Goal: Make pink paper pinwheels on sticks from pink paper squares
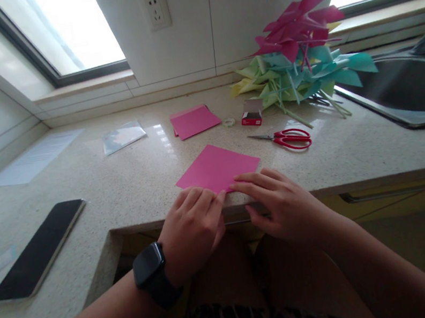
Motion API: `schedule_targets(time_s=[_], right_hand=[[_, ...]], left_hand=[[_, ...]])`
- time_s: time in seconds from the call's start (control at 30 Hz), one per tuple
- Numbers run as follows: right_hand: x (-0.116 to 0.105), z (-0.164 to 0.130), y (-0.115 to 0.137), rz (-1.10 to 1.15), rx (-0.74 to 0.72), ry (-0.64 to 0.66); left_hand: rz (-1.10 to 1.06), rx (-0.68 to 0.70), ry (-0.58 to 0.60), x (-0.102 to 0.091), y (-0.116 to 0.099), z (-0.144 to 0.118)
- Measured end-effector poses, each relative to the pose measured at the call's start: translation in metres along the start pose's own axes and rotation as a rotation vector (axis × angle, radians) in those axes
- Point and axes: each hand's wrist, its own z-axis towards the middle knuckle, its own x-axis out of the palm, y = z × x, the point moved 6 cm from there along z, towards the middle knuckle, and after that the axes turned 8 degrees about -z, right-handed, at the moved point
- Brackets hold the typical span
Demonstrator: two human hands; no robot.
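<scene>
A pink square sheet of paper lies flat on the speckled counter, turned like a diamond, its near corner at the counter's front edge. My left hand, a black watch on its wrist, rests with its fingertips on that near corner. My right hand lies beside it, fingers spread flat on the paper's near right edge. Both hands press on the sheet; neither lifts it.
Red-handled scissors lie right of the sheet. Behind are a stack of pink paper, a small red box, a tape roll and a pile of paper pinwheels. A sink is at right, a black phone at left.
</scene>
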Motion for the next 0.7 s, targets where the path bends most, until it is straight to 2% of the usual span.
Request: schedule_targets(time_s=[0.3,0.7], right_hand=[[0.0063,0.0031,-0.0010,-0.077,-0.010,0.056],[0.0052,-0.0009,0.0006,-0.198,0.011,0.008]], left_hand=[[0.017,-0.024,0.019,0.0025,0.0010,0.0027],[0.014,0.000,0.009,0.0015,0.0024,0.0004]])
